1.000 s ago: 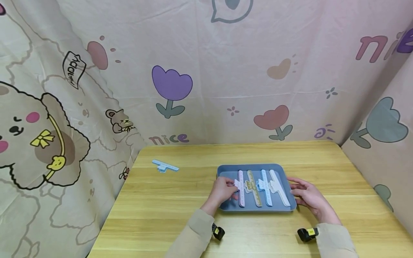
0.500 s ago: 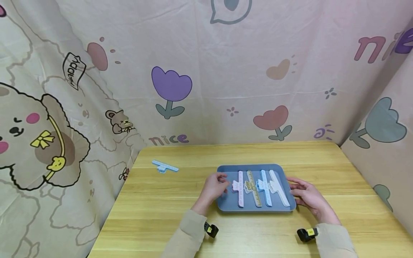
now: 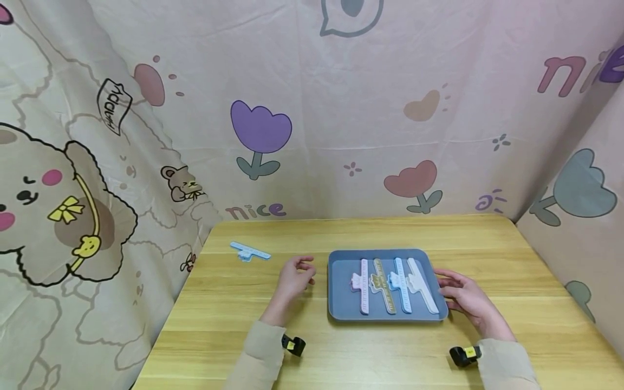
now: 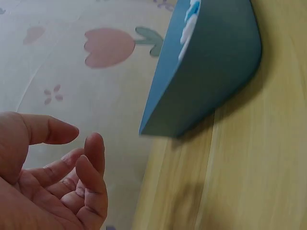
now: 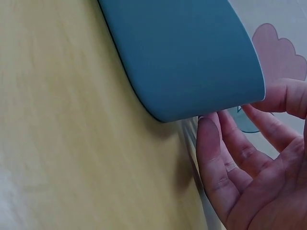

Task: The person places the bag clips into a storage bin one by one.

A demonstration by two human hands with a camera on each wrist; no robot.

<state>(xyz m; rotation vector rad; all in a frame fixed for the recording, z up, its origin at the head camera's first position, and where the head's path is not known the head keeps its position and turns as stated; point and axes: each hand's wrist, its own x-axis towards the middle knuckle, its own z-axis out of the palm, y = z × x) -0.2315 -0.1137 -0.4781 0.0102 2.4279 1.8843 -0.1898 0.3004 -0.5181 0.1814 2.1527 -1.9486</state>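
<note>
A blue-grey tray (image 3: 343, 311) stands on the table with a row of ruler clips in it: pink (image 3: 364, 287), gold-brown (image 3: 384, 287), blue (image 3: 402, 284) and white (image 3: 423, 287). My left hand (image 3: 294, 277) is in the air left of the tray, fingers loosely bent and holding nothing, as the left wrist view also shows. At the tray's right side my right hand (image 3: 465, 300) has its fingertips (image 5: 208, 132) against the outer wall. Another blue ruler clip (image 3: 249, 251) lies on the table at the back left.
The wooden table (image 3: 370, 357) has its back edge by a patterned cloth (image 3: 331, 108), which also hangs at both sides. A black wrist camera (image 3: 294, 345) sits at the left cuff, another camera (image 3: 463, 355) at the right.
My left hand has let go of the pink ruler clip and moved left, out of the tray. The clip stays in its place in the row. My right hand has stayed at the tray.
</note>
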